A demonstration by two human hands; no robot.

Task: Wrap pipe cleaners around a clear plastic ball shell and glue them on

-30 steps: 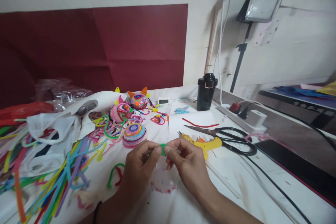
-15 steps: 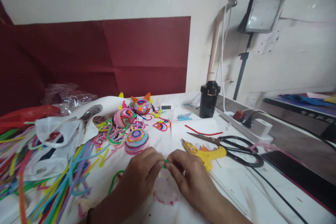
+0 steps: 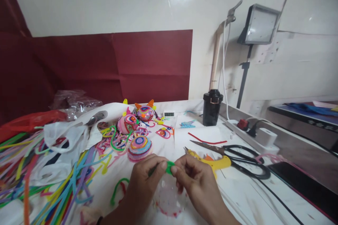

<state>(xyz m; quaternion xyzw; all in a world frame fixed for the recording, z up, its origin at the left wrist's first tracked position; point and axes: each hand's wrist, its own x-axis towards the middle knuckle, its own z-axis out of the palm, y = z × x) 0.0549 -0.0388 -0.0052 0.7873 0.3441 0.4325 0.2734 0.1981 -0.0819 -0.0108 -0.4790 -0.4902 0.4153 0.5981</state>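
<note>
— Hands? 
— Left hand (image 3: 146, 179) and right hand (image 3: 191, 177) together, pinching a green pipe cleaner (image 3: 169, 167) just before the striped dome (image 3: 139, 146).
— Progress? 
— Seemingly only a small bend formed; shaping remains.

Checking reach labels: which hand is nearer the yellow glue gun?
Right. The right hand sits just left of the yellow glue gun, nearly touching its nozzle end. The left hand is farther left, beyond the green pipe cleaner both pinch.

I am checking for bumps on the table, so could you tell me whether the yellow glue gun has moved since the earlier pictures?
No. The yellow glue gun lies just as close to the black scissors as before; only the camera tilted.
</note>
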